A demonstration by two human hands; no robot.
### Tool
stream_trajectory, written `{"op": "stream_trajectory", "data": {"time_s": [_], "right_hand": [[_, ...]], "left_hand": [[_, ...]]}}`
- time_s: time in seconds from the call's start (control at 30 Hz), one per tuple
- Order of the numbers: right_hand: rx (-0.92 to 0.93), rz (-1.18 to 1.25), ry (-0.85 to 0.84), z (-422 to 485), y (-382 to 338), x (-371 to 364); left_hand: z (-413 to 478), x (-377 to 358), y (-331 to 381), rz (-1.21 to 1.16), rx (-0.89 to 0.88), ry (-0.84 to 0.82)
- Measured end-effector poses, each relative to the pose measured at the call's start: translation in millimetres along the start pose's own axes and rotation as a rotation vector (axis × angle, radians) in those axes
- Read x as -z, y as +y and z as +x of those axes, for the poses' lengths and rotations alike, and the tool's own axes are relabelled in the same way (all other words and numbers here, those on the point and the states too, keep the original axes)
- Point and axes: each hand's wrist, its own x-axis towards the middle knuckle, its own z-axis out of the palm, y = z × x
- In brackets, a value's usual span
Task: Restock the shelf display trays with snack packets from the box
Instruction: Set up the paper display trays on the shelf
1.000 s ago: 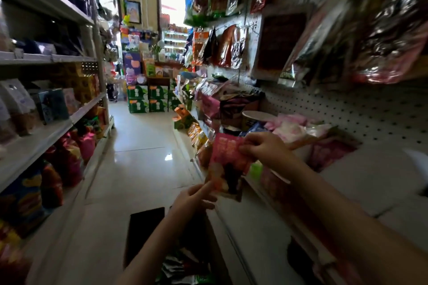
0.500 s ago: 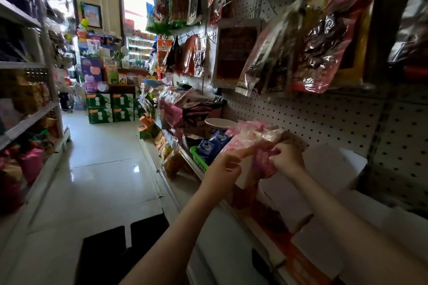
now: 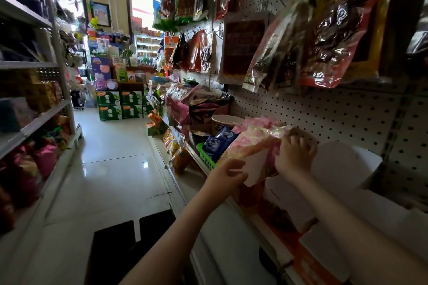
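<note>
Pink packets (image 3: 252, 143) stand in a row in a white tray (image 3: 256, 169) on the shelf (image 3: 222, 238). The fingers (image 3: 294, 140) of my right hand (image 3: 295, 157) are curled over the row's near end, gripping its top edge. My left hand (image 3: 225, 174) has bent fingers against the tray's front wall, below the packets; I cannot tell whether they grip it or only steady it. Left of these fingers, a green basket (image 3: 206, 157) holds blue packets (image 3: 217, 141). Right of the fingers, another white tray (image 3: 342, 159) shows no packets from this angle. Below the arms, the box (image 3: 115, 250) sits open on the floor. I judge this tray nearly filled and the neighbouring one not yet stocked.
</note>
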Motion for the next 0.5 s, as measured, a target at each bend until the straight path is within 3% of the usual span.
{"op": "stream_trajectory", "data": {"time_s": [0.17, 0.27, 0.33, 0.4, 0.5], "right_hand": [[0.361, 0.111, 0.206, -13, -60, 22], [0.546, 0.147, 0.287, -34, -107, 24], [0.659, 0.19, 0.307, -68, -144, 5], [0.699, 0.236, 0.189, -103, -175, -21], [0.716, 0.325, -0.137, -150, -216, -64]], "left_hand": [[-9, 20, -3, -0.07, -0.056, 0.073], [-26, 43, -17, 0.081, -0.018, 0.231], [-51, 62, -47, 0.222, 0.115, 0.312], [-78, 85, -85, 0.311, 0.277, 0.313], [-122, 131, -148, 0.397, 0.511, 0.268]]}}
